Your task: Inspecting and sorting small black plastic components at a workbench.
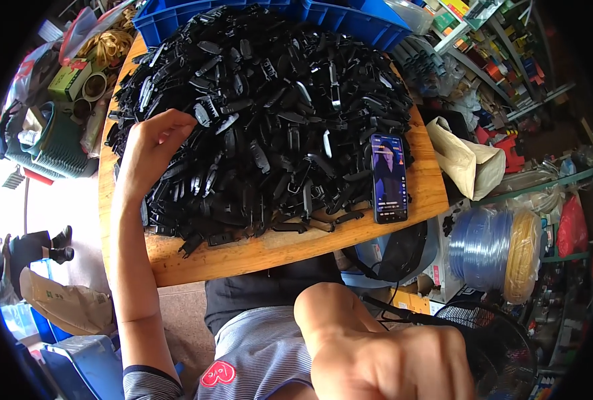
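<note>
Now here the left hand (155, 143) hung over the near left of a heap of black plastic parts (263, 107), fingers curled and tips bunched beside a glossy piece! The right hand (390, 357) loomed near the camera, knuckles up, fingers bent, tips hidden; whether either gripped anything, I couldn't tell. That heap swamped the wooden table (433, 183), a lit phone (390, 179) at its right edge, blue bins (170, 21) behind.

Slim black plastic parts (260, 157), some glinting, lay loosely heaped at every angle, overlapping across most of the wooden table (196, 263)
</note>
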Demonstrator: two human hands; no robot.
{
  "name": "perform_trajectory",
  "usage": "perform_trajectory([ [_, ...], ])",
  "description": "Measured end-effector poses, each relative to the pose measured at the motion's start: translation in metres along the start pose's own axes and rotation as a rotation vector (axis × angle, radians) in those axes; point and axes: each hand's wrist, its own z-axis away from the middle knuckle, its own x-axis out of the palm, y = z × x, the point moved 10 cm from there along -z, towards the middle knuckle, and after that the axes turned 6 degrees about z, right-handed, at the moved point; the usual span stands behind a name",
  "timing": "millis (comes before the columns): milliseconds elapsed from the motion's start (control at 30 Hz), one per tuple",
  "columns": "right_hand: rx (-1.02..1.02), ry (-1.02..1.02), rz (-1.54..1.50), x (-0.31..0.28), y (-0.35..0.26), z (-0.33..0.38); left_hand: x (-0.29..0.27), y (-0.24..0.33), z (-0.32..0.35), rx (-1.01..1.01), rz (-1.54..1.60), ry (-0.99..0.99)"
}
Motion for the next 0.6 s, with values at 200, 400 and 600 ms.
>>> perform_trajectory([
  [200, 0.130, -0.008, -0.079, -0.004, 0.012, 0.007, -0.005, 0.006, 0.003, 0.150, 0.014, 0.075],
  [400, 0.138, 0.043, -0.225, -0.004, 0.015, 0.006, 0.002, 0.007, 0.001, 0.089, -0.022, 0.021],
  [600, -0.005, 0.307, -1.464, -0.006, 0.000, 0.016, 0.018, 0.030, 0.008, 0.322, -0.439, 0.113],
])
